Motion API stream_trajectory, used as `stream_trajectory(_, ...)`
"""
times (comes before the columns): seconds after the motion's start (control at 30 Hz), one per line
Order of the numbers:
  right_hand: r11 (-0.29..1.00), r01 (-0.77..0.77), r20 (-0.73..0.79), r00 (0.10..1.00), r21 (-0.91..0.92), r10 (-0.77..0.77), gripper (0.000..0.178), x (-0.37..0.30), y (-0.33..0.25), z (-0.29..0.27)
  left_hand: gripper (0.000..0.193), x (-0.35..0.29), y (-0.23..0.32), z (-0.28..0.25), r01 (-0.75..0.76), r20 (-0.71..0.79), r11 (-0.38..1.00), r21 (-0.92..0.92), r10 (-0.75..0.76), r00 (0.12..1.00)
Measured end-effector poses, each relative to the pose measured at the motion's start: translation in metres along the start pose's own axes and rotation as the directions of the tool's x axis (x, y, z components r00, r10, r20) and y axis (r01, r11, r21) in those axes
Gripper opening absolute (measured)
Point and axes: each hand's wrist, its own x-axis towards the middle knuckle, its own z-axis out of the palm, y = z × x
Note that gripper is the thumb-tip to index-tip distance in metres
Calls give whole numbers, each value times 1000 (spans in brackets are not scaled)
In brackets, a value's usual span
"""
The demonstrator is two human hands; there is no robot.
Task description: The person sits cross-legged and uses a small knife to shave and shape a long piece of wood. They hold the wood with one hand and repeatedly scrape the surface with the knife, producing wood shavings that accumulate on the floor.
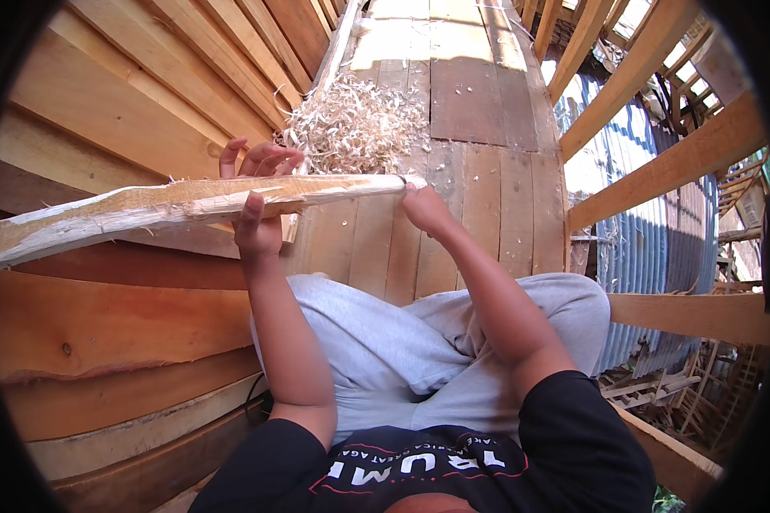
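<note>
A long, slightly curved wooden pole (171, 202), pale and roughly shaved, reaches from the left rim across to the middle. My left hand (261, 205) carries it from below, thumb on the near side and loosely bent fingers rising on the far side. At the pole's narrow right end, my right hand (428, 209) is closed. A small dark edge (404, 179) shows between that hand and the pole tip; whatever the fist grips is mostly hidden, and I cannot tell its kind.
Curly wood shavings (355, 124) are heaped on the plank floor (479, 205) beyond the pole. Stacked boards (120, 321) line the left side. Wooden railing beams (676, 167) stand at the right, with corrugated metal sheets (633, 256) below. My crossed legs (385, 342) are close beneath my arms.
</note>
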Motion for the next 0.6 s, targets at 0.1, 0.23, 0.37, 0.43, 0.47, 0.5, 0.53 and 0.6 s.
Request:
stream_trajectory(0.1, 1000, 0, -11, 1000, 16, 0, 59, 2, 2, -1, 97, 2, 13, -9, 111, 175, 994, 8, -111, 978)
stream_trajectory(0.23, 999, 16, -17, 1000, 31, -16, 58, 0, 0, 0, 82, 3, 0, -7, 69, 191, 997, -41, -60, 980)
stream_trajectory(0.37, 997, -14, 59, 998, 74, 10, 56, -8, -9, -8, 41, -3, -35, 5, -26, -125, 984, -178, 3, 992)
stream_trajectory(0.43, 998, 12, 125, 992, 68, -21, 55, -28, -29, -14, 26, -6, -43, 8, -27, -294, 989, -149, -18, 956)
stream_trajectory(0.47, 988, 145, 84, 985, 49, -149, 55, -38, -41, -9, 20, -5, -45, 9, -27, -375, 991, -133, -25, 927)
stream_trajectory(0.5, 963, 270, 39, 962, 22, -271, 54, -50, -52, -1, 19, -2, -46, 16, -43, -440, 995, -90, -1, 898)
stream_trajectory(0.53, 923, 385, 2, 923, -14, -385, 54, -54, -57, 5, 17, 0, -47, 25, -52, -506, 998, -47, 21, 862)
stream_trajectory(0.6, 900, 435, -49, 899, -11, -435, 54, -45, -52, 16, 14, 1, -49, 31, -38, -596, 999, 33, 50, 801)
